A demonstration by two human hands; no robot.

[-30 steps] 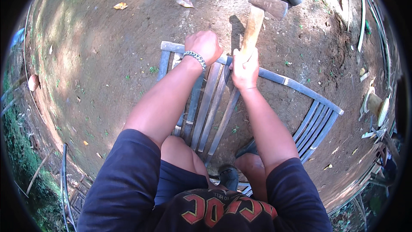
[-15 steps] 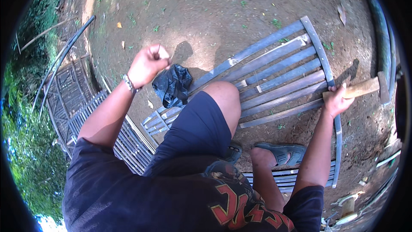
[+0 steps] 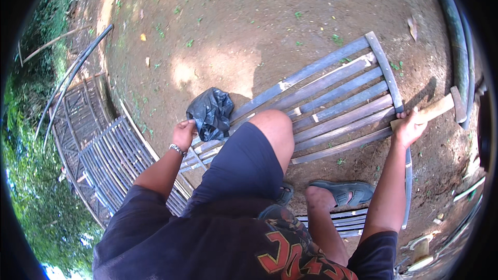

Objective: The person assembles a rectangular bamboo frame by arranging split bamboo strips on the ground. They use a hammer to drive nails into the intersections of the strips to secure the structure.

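Observation:
My right hand (image 3: 410,127) is wrapped round the thick wooden handle of a hammer (image 3: 434,110), whose brownish head points to the far right. That hand rests at the right end of a slatted bamboo bench (image 3: 342,93), by its end crosspiece. On the bench's left part lies a crumpled black plastic bag (image 3: 211,113). My left hand (image 3: 183,134), with a bracelet at the wrist, is closed with its fingertips at the bag's left edge, seeming to pinch it. Its finger pads are hidden.
My bent knee (image 3: 272,124) lies over the bench, and a sandalled foot (image 3: 342,193) stands below it. Another slatted bamboo piece (image 3: 116,161) is at the left. Long dark poles (image 3: 454,36) lie at the right edge, over bare soil.
My left hand has come down from above the bag to its left edge. My right hand still holds the hammer in nearly the same place. The whole view has shifted slightly.

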